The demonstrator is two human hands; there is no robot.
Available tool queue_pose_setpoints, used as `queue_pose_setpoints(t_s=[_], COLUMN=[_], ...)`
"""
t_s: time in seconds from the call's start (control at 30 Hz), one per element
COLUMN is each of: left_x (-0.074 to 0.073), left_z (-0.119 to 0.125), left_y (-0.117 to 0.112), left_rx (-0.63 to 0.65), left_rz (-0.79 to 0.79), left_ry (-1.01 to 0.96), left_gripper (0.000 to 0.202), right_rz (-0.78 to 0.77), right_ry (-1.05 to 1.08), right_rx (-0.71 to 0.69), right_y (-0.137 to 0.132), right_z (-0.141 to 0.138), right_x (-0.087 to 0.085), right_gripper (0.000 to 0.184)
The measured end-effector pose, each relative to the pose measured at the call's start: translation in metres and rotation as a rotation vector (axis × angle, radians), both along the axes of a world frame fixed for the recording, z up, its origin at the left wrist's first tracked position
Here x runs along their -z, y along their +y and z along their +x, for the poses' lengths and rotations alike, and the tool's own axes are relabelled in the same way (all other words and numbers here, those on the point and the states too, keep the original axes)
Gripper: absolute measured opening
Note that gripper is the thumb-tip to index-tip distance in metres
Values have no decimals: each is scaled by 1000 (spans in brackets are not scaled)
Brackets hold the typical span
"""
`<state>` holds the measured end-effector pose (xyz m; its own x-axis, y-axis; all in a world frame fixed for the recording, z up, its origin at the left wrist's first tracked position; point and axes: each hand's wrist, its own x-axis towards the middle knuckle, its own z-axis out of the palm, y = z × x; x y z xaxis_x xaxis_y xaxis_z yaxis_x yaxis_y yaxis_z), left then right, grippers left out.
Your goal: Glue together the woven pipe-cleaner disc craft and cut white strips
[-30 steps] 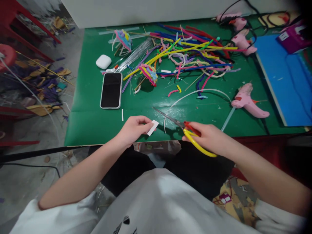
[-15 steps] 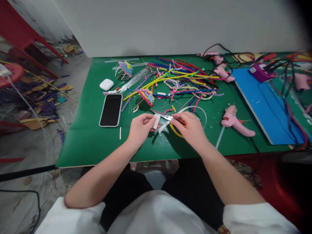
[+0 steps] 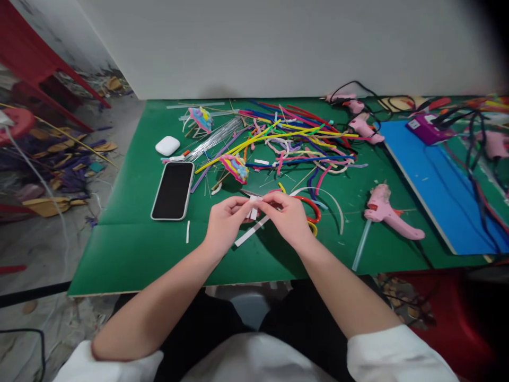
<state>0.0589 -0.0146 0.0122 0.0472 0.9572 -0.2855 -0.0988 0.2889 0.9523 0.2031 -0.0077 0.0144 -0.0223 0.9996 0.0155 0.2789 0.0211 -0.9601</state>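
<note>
Strip: the white strip (image 3: 247, 233) slants just over the bench (image 3: 131, 249), between my hands.
Left hand (image 3: 225, 223): grip pinching a small white tab (image 3: 253, 213).
Right hand (image 3: 288, 217): grip pinching the strip's top end.
Risk: I judge the thin strip could slip from so light a pinch, and my right wrist could knock the scissors (image 3: 314, 215) just beside it.

No readable text, brand, number or sign anywhere.
- Purple box (image 3: 427, 130), 2 o'clock on table (image 3: 131, 249): small white label, print too small to read.
- Phone (image 3: 173, 190), 9 o'clock: screen black, nothing shown.
- Earbud case (image 3: 167, 145), 10 o'clock: plain white.
- White strip (image 3: 247, 233), centre: no print seen.
</note>
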Motion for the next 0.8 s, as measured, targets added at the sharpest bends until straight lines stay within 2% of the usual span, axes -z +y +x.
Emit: queue_pose_setpoints(t_s=[0.2,0.4,0.57,0.8], left_x=[3,5,6,3], left_z=[2,0,0,-2], left_y=[-4,-4,-4,-5], left_rx=[22,0,81,163], left_rz=[-56,-61,-88,-108], left_ry=[-27,-44,-94,-245], left_gripper=[28,27,29,26], right_rz=[-124,-85,-132,-114], right_ry=[176,293,311,352], right_rx=[2,38,30,29], right_y=[-2,-4,-7,-5], right_z=[5,5,-3,-4], right_x=[9,11,8,6], right_gripper=[14,14,21,27])
